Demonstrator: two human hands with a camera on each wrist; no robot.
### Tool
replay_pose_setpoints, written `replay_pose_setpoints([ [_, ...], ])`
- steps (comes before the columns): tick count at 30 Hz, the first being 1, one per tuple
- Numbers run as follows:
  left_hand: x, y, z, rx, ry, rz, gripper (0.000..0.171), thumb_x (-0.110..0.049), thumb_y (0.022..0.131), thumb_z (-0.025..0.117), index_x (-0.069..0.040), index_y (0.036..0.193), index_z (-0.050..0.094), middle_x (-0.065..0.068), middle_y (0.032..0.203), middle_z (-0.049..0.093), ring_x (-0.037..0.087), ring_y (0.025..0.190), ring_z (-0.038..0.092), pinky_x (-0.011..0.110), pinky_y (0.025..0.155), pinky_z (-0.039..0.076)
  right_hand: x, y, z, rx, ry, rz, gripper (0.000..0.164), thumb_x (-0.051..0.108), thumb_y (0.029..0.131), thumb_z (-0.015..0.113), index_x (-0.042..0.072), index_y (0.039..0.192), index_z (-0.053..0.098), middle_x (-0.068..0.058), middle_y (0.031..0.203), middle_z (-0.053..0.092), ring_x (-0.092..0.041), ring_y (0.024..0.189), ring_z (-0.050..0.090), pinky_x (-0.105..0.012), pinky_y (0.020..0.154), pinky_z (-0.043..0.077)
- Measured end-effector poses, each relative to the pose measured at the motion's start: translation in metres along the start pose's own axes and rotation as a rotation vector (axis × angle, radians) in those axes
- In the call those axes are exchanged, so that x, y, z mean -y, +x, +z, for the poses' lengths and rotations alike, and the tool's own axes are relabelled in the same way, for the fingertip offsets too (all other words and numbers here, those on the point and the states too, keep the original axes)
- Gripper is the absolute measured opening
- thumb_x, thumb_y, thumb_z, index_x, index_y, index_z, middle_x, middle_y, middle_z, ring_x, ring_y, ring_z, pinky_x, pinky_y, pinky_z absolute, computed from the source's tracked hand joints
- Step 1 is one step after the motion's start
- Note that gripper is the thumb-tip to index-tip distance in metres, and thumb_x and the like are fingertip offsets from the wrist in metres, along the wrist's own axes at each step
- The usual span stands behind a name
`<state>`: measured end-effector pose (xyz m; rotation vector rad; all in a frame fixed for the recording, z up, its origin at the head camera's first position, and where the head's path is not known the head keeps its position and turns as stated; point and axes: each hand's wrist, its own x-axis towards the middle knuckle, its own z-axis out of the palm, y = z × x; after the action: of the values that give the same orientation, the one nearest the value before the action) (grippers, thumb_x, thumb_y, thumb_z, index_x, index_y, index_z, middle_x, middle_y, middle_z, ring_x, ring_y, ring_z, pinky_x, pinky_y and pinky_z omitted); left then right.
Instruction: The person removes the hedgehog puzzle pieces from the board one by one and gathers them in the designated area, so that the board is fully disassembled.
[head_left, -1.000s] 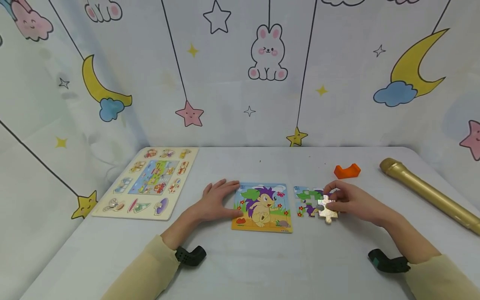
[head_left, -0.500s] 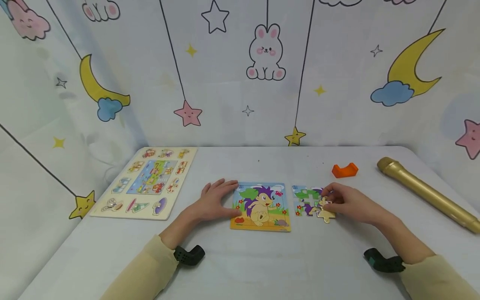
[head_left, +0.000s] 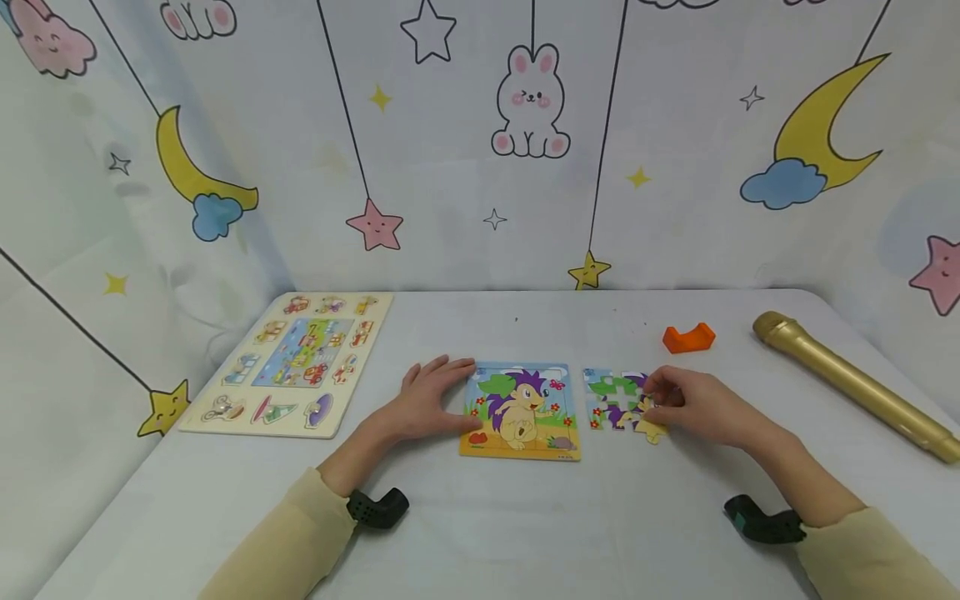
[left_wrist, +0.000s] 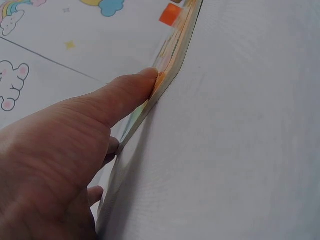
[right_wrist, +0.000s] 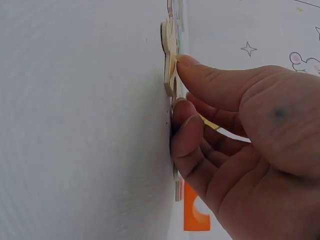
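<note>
Just right of the hedgehog board, a small cluster of puzzle pieces lies flat on the white desk, showing bits of green, purple and red flowers, with a pale gap in its middle. At the cluster's lower corner farthest from the board, the right hand has a narrow grip, thumb and finger pinching a yellowish piece; whether that piece is locked to its neighbours cannot be told. On the board's left edge rests the left hand, its grip wide, the thumb lying over the face near the rim and the fingers stretched toward the upper corner.

Well left of the board sits a larger pale puzzle board with vehicle shapes around a blue and green picture. Beyond the board and to its right is an orange block; farther right, a gold microphone lies slantwise. Behind the board hangs a white curtain printed with stars, moons and a rabbit.
</note>
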<state>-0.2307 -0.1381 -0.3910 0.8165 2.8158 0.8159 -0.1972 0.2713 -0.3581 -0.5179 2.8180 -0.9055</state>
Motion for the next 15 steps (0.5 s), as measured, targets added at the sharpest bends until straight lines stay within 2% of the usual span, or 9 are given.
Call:
replay_pose_setpoints([
  [9,-0.0010,-0.0005,-0.0009,0.000,0.004,-0.006,0.085,-0.049,0.084,0.076,-0.012,0.154,0.044,0.002,0.160,0.038,0.033,0.151,0.015,0.061,0.118,-0.001,0.0020,0.0012,0.0019,-0.027,-0.029,0.002,0.028,0.018,0.089,0.078,0.003,0.107,0.063,0.001,0.087,0.057,-0.019,0.082,0.052,-0.025,0.067,0.049],
  [15,-0.0007,-0.0001,0.0000,0.003,-0.002,-0.005,0.085,-0.049,0.085,0.076,-0.012,0.154,0.044,0.003,0.160,0.038,0.033,0.152,0.015,0.061,0.118,-0.001,0.0081,0.0026,-0.0009,-0.050,-0.009,-0.006,0.029,0.019,0.090,0.078,0.004,0.109,0.064,0.001,0.092,0.060,-0.019,0.084,0.056,-0.026,0.070,0.051],
])
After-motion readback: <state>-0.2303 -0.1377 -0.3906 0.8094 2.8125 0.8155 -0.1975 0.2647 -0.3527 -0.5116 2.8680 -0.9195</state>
